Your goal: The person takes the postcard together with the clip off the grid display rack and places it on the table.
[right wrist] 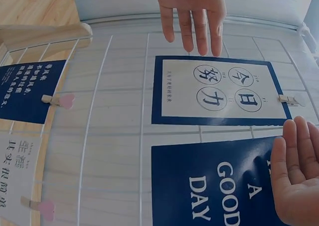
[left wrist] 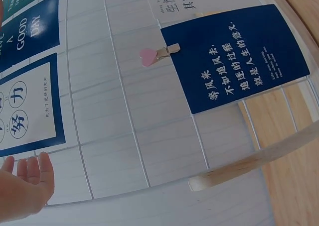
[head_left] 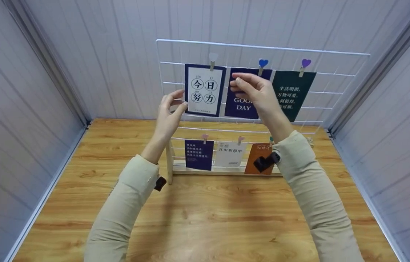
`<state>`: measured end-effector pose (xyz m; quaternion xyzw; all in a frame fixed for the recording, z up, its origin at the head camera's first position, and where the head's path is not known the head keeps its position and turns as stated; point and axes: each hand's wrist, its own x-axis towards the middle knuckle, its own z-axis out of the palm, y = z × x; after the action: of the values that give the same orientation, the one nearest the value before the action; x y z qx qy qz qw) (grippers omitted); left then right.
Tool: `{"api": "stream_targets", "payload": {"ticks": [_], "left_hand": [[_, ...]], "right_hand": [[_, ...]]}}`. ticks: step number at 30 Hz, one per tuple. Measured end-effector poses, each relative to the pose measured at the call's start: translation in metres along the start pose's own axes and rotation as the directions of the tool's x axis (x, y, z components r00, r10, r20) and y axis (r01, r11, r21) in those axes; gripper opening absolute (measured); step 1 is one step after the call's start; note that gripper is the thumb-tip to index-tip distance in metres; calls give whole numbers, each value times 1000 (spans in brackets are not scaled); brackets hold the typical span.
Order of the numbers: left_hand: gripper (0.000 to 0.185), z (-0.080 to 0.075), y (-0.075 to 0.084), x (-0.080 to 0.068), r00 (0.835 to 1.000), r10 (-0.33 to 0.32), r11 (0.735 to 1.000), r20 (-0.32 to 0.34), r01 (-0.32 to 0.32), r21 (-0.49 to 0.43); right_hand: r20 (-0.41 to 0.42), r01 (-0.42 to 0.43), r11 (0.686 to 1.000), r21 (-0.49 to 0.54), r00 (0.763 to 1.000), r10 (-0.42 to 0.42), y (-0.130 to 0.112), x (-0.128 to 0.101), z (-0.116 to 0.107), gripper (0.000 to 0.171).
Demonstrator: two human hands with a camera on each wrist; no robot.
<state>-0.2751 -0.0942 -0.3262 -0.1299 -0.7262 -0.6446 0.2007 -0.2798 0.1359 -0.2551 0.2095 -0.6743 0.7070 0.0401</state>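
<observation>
Wooden tabletop (head_left: 205, 218): one.
Sleeved arms: two, raised. Left hand (head_left: 168, 112), fingers relaxed and apart, holding nothing, just beside the left edge of the white-centred card (head_left: 205, 89). Right hand (head_left: 254, 92), fingers loosely spread, empty, in front of the "GOOD DAY" card (head_left: 243, 107), partly hiding it.
White wire grid (head_left: 263, 47) on a wooden base: one.
Cards, lower row: three. Upper row: three, including the dark green card (head_left: 294, 92).
Heart clips: six.

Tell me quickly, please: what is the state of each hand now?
Left hand: open, holding nothing, beside the white card with a navy border.
Right hand: open, holding nothing, before the navy "GOOD DAY" card.
</observation>
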Motion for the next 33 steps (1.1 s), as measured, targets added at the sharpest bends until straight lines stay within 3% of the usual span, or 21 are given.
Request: {"api": "stream_targets", "payload": {"ticks": [8,14,19,22,27,33], "left_hand": [[34,2,9,0,999,-34,999,-30,33,-29],[31,4,32,-7,997,-65,997,-40,63,-40],[30,5,20,-3,997,-71,996,-42,69,-59],[29,6,8,1,997,-68,994,-40,64,-84],[27,8,3,3,998,-45,991,-38,40,-126],[26,8,2,3,998,-49,985,-42,42,-166]], "right_hand": [[-12,1,999,-32,1000,-2,3,24,9,29],[-25,13,999,-40,1000,-14,47,68,-5,37],[-42,23,998,-58,999,-25,65,90,-4,37],[-31,-11,998,-63,999,9,51,84,6,38],[-25,-54,996,-71,998,52,22,70,24,40],[-4,-49,996,-72,999,49,43,88,20,44]]}}
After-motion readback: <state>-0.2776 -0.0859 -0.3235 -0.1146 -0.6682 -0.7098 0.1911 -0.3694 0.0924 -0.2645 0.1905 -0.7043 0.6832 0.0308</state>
